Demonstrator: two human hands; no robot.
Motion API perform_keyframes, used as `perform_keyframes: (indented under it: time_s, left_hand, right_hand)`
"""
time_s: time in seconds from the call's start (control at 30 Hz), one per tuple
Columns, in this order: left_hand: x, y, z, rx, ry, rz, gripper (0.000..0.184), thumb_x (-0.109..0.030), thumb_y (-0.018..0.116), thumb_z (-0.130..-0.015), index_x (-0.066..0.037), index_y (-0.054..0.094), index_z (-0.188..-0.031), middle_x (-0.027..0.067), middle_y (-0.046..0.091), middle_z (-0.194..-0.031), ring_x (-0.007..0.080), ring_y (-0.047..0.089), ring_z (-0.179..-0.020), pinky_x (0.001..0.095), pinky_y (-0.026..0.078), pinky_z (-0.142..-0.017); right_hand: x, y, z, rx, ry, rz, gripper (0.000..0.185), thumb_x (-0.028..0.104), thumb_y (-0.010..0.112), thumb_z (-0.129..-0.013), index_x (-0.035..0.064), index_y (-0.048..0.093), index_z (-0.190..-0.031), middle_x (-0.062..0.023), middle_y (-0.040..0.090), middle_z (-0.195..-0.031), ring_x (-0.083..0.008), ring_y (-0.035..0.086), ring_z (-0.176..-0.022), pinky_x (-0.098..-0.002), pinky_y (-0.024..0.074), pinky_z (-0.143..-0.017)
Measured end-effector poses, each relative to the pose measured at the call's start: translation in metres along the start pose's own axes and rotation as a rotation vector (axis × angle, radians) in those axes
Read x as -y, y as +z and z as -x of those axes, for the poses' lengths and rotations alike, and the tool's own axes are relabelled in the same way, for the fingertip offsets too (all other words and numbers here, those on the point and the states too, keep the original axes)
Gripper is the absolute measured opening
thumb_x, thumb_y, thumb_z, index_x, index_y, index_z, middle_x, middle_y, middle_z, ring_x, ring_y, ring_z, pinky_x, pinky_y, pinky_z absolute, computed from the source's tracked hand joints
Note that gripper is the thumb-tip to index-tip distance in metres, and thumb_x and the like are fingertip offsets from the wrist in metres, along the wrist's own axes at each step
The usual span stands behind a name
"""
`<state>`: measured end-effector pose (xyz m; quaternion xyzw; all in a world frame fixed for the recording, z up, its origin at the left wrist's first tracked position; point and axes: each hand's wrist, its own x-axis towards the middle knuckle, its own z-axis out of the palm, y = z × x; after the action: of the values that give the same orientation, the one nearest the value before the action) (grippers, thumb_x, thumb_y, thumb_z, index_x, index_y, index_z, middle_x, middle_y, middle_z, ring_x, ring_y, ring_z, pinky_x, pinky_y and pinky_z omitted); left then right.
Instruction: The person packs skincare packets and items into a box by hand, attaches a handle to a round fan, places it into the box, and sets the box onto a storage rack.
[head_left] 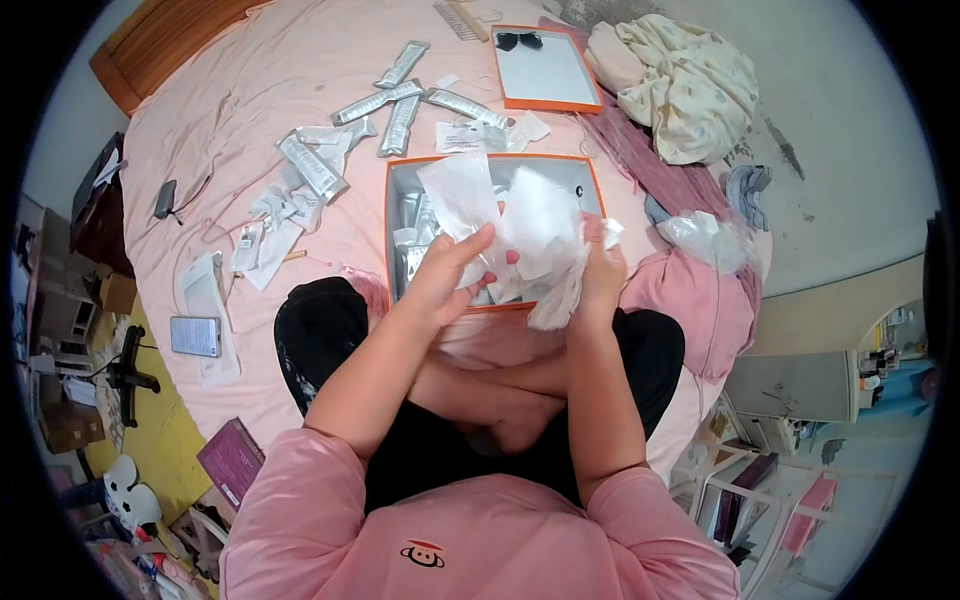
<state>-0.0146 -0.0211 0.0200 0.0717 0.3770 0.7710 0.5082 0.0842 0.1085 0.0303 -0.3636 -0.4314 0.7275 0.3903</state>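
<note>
Over an open orange-edged box [391,200], both hands are raised in front of my crossed legs. My left hand [452,268] grips a flat white translucent packet [458,190] between thumb and fingers. My right hand [603,272] is closed on crumpled white wrapping [556,290], with a soft white sheet [540,210] spread between the two hands. Inside the box, silvery packets [410,245] show at the left; the hands and wrapping hide much of its middle and right.
Silver sachets [400,125] and torn white wrappers [275,215] lie on the pink bedsheet [240,130]. An orange-rimmed lid [550,75] holds a black item. A phone [195,337] is at the left; a clear plastic bag [705,238] and pink cloth [690,305] are at the right.
</note>
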Motion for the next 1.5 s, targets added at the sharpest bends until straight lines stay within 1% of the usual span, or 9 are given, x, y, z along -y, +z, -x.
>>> perform_keyframes:
  time_s: [0.13,0.33,0.43,0.53,0.77,1.13,1.23,1.37,1.5]
  left_hand:
    - [0.011,-0.004,-0.012,0.023,-0.041,-0.021,0.035,-0.031,0.051,-0.087,-0.01,0.046,-0.115,0.0051,0.056,-0.106,0.0179,0.055,-0.095,0.0287,0.046,-0.072]
    - [0.022,0.001,-0.006,0.168,-0.057,0.142,0.046,-0.037,0.048,-0.087,-0.005,0.039,-0.12,0.0071,0.052,-0.111,0.0203,0.054,-0.096,0.0311,0.048,-0.074]
    - [0.025,-0.013,-0.011,0.056,-0.038,0.121,0.039,-0.036,0.047,-0.089,-0.009,0.042,-0.115,0.0041,0.056,-0.101,0.0171,0.055,-0.091,0.0274,0.048,-0.069]
    - [0.015,-0.005,-0.008,0.038,-0.143,0.18,0.029,-0.029,0.048,-0.088,-0.011,0.045,-0.112,0.0036,0.057,-0.099,0.0154,0.055,-0.09,0.0251,0.047,-0.068]
    - [0.024,0.013,0.003,0.021,-0.1,-0.004,0.029,-0.016,0.051,-0.087,-0.011,0.046,-0.115,0.004,0.055,-0.104,0.0174,0.055,-0.095,0.0304,0.049,-0.074]
    - [0.026,0.011,-0.004,-0.022,0.013,-0.185,0.025,-0.013,0.054,-0.085,-0.005,0.05,-0.109,0.0034,0.057,-0.096,0.0137,0.057,-0.084,0.0286,0.049,-0.065]
    - [0.025,0.008,-0.005,-0.038,0.033,-0.271,0.023,-0.013,0.055,-0.084,-0.004,0.052,-0.106,0.0025,0.058,-0.09,0.0117,0.057,-0.078,0.0255,0.048,-0.06]
    - [0.037,-0.001,-0.008,0.101,0.041,-0.49,0.024,-0.008,0.056,-0.082,-0.004,0.052,-0.106,0.0024,0.059,-0.087,0.0092,0.055,-0.075,0.0229,0.046,-0.056]
    - [0.031,0.003,-0.004,0.14,0.0,-0.535,0.027,-0.008,0.055,-0.082,-0.003,0.052,-0.109,0.002,0.059,-0.085,0.0091,0.055,-0.074,0.0214,0.045,-0.056]
  right_hand:
    - [0.002,-0.005,0.003,-0.188,-0.556,0.462,0.023,0.008,0.055,-0.082,0.0,0.057,-0.103,-0.0116,0.061,-0.093,-0.0184,0.059,-0.081,-0.0288,0.0469,-0.07]
    - [-0.029,-0.003,0.026,0.431,-1.275,0.919,0.026,0.003,0.051,-0.078,-0.0015,0.057,-0.103,-0.0176,0.062,-0.09,-0.0276,0.061,-0.089,-0.03,0.0473,-0.075]
    - [-0.03,-0.004,0.039,0.473,-1.098,0.862,0.024,0.004,0.053,-0.078,-0.0013,0.057,-0.101,-0.0157,0.063,-0.091,-0.0289,0.06,-0.094,-0.0301,0.0475,-0.076]
    - [-0.017,-0.002,0.049,0.458,-0.456,0.52,0.022,0.004,0.054,-0.077,-0.0009,0.058,-0.098,-0.0151,0.062,-0.093,-0.0306,0.06,-0.091,-0.0309,0.047,-0.078]
    - [0.012,0.012,0.032,0.361,-1.248,1.09,0.03,0.004,0.059,-0.066,0.0062,0.058,-0.096,-0.012,0.056,-0.098,-0.0294,0.051,-0.092,-0.0361,0.0416,-0.08]
    - [-0.007,-0.001,0.028,0.356,-0.924,0.747,0.027,0.002,0.057,-0.074,0.0055,0.057,-0.101,-0.0106,0.063,-0.081,-0.0259,0.059,-0.073,-0.033,0.0476,-0.066]
    - [0.005,0.003,0.03,0.335,-0.525,0.55,0.021,0.004,0.056,-0.077,0.0038,0.059,-0.098,-0.011,0.063,-0.076,-0.0249,0.06,-0.067,-0.0301,0.0479,-0.063]
    - [0.014,0.006,0.024,0.317,-1.266,1.079,0.035,0.008,0.064,-0.068,0.0149,0.06,-0.102,-0.0146,0.048,-0.113,-0.0351,0.043,-0.107,-0.0422,0.0369,-0.086]
    - [0.015,0.009,0.013,0.255,-1.251,1.169,0.042,0.009,0.067,-0.064,0.0207,0.06,-0.104,-0.0163,0.039,-0.119,-0.0376,0.037,-0.109,-0.0433,0.0336,-0.088]
